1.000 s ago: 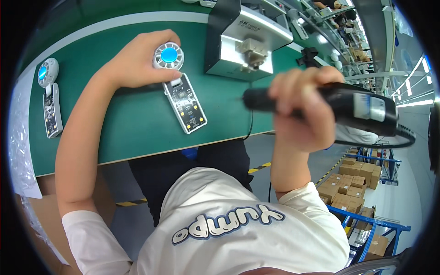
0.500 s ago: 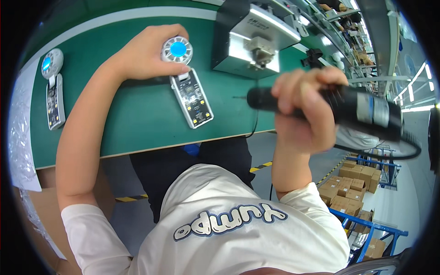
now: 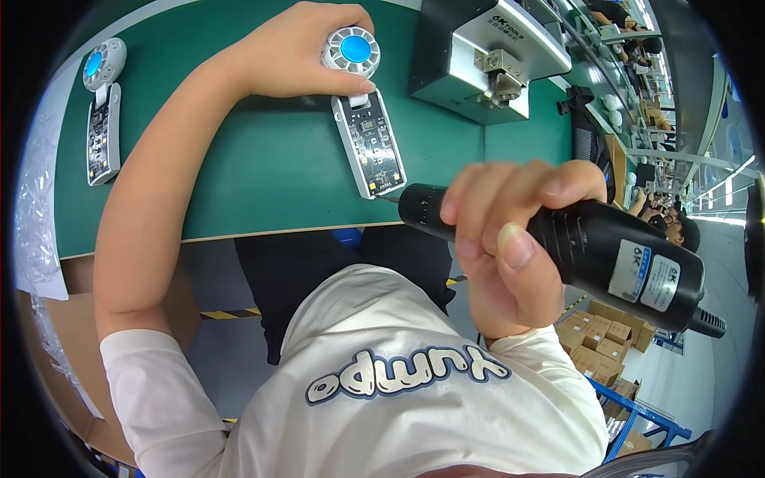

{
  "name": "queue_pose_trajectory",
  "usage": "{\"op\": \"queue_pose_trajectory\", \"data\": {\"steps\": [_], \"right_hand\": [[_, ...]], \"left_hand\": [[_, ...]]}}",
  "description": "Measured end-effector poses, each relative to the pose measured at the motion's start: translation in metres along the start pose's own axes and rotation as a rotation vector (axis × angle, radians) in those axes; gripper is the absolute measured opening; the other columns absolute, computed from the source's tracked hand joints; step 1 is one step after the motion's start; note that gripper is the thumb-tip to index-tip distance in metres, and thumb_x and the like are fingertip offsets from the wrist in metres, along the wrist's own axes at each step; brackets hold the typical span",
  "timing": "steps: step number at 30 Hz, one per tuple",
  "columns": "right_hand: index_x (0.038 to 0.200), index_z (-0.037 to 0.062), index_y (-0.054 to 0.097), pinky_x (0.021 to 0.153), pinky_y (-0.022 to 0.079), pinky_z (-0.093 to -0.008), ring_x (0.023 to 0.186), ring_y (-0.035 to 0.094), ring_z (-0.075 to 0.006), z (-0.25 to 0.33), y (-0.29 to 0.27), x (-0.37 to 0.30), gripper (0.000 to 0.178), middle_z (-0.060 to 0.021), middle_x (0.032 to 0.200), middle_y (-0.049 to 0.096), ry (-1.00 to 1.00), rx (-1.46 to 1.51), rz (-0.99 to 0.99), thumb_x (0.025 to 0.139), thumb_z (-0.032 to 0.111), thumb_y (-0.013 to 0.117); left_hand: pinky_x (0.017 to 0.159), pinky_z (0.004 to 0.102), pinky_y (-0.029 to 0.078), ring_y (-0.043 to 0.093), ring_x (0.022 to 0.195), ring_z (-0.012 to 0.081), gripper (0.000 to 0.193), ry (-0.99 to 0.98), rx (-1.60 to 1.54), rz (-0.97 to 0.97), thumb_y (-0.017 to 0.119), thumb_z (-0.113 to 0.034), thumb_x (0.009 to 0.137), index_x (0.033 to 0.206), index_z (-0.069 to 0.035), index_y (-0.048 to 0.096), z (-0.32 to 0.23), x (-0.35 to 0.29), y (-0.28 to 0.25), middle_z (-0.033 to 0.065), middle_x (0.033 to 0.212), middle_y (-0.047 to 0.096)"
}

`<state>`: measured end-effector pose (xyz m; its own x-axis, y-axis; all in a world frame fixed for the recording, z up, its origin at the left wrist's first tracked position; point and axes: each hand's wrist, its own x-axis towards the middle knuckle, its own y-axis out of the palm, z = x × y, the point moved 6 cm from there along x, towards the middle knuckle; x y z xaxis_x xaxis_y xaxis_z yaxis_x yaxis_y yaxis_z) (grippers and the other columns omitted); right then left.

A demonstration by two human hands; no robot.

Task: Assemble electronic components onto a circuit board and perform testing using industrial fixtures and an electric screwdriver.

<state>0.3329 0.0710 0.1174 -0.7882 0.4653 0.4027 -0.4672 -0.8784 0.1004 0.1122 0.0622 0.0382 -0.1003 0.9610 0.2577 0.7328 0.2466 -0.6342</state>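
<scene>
My left hand is closed around the round vented head of a white device, with fingers behind and thumb in front. The head has a blue centre. Its slim lower body lies on the green table with a dark circuit board exposed. My right hand grips a black electric screwdriver, held sideways and pointing left. The thin bit comes close to the near end of the device's body; whether it touches, I cannot tell. A second device of the same kind lies at the left, its board exposed too.
At the back right stands a black and silver metal machine with a small metal mechanism on its front. The green table ends just before my body. Clear plastic wrap hangs at the left edge. Cardboard boxes are stacked on the floor behind right.
The screwdriver has swung down and left, bringing its bit from above the table to the near end of the device's body. My left hand still holds the device's head.
</scene>
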Motion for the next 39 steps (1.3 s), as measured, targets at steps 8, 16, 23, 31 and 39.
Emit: {"op": "queue_pose_trajectory", "data": {"steps": [8, 16, 23, 31, 39], "right_hand": [[0.111, 0.0126, 0.05, 0.067, 0.044, -0.0383, 0.057, 0.051, -0.0169, -0.009, -0.001, 0.002, 0.034, -0.0022, 0.069, 0.053, 0.039, -0.011, -0.061, 0.083, 0.011, 0.069], [0.11, 0.0118, 0.05, 0.067, 0.044, -0.0375, 0.056, 0.051, -0.0173, -0.015, 0.008, 0.01, 0.031, -0.003, 0.071, 0.053, -0.005, 0.033, 0.047, 0.084, 0.01, 0.067], [0.103, 0.0018, 0.051, 0.072, 0.042, -0.0328, 0.063, 0.047, -0.012, 0.008, -0.087, 0.026, 0.017, 0.0002, 0.072, 0.046, -0.091, 0.656, -0.226, 0.088, 0.009, 0.056], [0.094, 0.0001, 0.051, 0.073, 0.042, -0.0319, 0.064, 0.044, -0.0114, -0.053, -0.248, -0.05, 0.008, 0.001, 0.07, 0.041, 0.129, 0.822, -0.689, 0.089, 0.005, 0.054], [0.096, 0.0007, 0.056, 0.072, 0.041, -0.0329, 0.066, 0.045, -0.0139, -0.077, -0.277, -0.085, 0.01, -0.0015, 0.073, 0.044, 0.007, 0.86, -0.724, 0.089, 0.008, 0.056]], "left_hand": [[0.077, 0.0315, 0.052, 0.065, 0.084, 0.021, 0.049, 0.016, 0.012, -0.015, 0.08, -0.03, 0.072, 0.106, -0.002, 0.059, 0.004, -0.001, 0.003, 0.0115, 0.093, 0.066], [0.075, 0.0324, 0.051, 0.063, 0.081, 0.0224, 0.049, 0.03, 0.079, -0.019, 0.08, -0.03, 0.072, 0.105, -0.001, 0.058, 0.003, 0.001, -0.001, 0.0123, 0.092, 0.065], [0.074, 0.0332, 0.05, 0.062, 0.079, 0.022, 0.046, -0.058, 0.102, 0.008, 0.078, -0.029, 0.072, 0.103, -0.001, 0.058, 0.011, -0.005, -0.009, 0.0118, 0.089, 0.065], [0.082, 0.0343, 0.052, 0.067, 0.089, 0.0249, 0.057, -0.225, 0.181, -0.102, 0.08, -0.042, 0.072, 0.108, -0.001, 0.063, 0.037, -0.01, -0.038, 0.0145, 0.096, 0.07], [0.075, 0.0311, 0.052, 0.067, 0.082, 0.0217, 0.076, -0.555, 0.372, -0.753, 0.075, -0.058, 0.076, 0.117, 0.005, 0.064, 0.101, -0.017, -0.104, 0.0163, 0.094, 0.07]]}}
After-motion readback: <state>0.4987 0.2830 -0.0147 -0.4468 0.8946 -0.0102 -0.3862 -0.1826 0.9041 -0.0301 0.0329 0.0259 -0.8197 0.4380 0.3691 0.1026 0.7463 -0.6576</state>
